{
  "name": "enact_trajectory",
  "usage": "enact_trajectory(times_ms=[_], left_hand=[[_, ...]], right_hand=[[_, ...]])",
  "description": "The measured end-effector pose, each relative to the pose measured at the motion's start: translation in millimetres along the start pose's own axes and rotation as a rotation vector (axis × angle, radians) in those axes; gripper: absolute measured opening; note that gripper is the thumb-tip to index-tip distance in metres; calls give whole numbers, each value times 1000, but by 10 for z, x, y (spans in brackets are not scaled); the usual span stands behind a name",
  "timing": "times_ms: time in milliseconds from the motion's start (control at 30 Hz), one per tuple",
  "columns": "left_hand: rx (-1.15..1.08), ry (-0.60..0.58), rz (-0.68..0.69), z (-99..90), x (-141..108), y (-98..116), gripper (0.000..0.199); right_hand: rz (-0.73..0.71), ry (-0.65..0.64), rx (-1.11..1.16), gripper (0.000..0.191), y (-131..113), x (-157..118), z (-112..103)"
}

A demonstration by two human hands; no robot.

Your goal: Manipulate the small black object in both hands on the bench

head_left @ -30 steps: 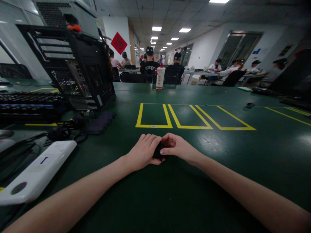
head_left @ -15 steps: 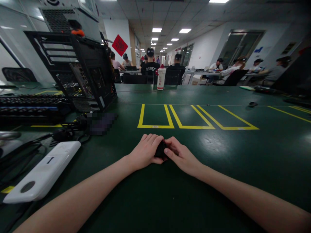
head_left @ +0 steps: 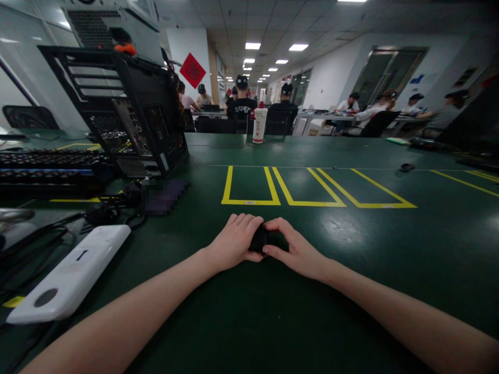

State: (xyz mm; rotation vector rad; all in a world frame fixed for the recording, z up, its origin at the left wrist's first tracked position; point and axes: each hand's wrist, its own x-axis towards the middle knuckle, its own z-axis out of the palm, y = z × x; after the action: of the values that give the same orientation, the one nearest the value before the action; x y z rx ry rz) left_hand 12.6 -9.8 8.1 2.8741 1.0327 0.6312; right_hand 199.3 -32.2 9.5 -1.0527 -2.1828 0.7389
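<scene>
Nearest the middle of the green table (head_left: 253, 322), your two hands meet at one small black object (head_left: 258, 240). Your left hand (head_left: 236, 241) is closed over it, its fingers across the top and its thumb low at the near side. Your right hand (head_left: 298, 252) is open in a curve, thumb and fingers parted, with the tips at the object's right edge; whether they press on it, you cannot tell. The object looks dark, plain and compact, rounded on the side you can see, and your left hand hides much of it. To your left lies one long white device (head_left: 72, 272) with one dark round spot, beside a tangle of black cables (head_left: 50, 228) that is too mixed to count. Beyond your hands are three yellow tape outlines (head_left: 251, 202) in a row. Farther off, you have one black computer case (head_left: 97, 78) at left, one small dark item (head_left: 406, 167) at right, and one white bottle (head_left: 259, 125) with a red top near the table's far edge. Past that, two people (head_left: 240, 108) sit with their backs to you.
</scene>
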Motion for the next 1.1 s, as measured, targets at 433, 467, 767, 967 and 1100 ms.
enact_trajectory(times_ms=[433, 467, 767, 967, 1100], left_hand=[[-43, 24, 8, 17, 7, -4, 58], [-44, 27, 7, 22, 6, -7, 59], [-8, 37, 5, 49, 4, -13, 60], [-24, 18, 6, 14, 6, 5, 58], [-33, 0, 6, -4, -1, 5, 60]], right_hand=[[103, -79, 227, 20, 42, 90, -26], [94, -81, 204, 19, 39, 80, -29], [22, -29, 103, 19, 5, 37, -10], [94, -6, 212, 16, -17, 60, 39], [110, -44, 186, 20, -45, 50, 11]])
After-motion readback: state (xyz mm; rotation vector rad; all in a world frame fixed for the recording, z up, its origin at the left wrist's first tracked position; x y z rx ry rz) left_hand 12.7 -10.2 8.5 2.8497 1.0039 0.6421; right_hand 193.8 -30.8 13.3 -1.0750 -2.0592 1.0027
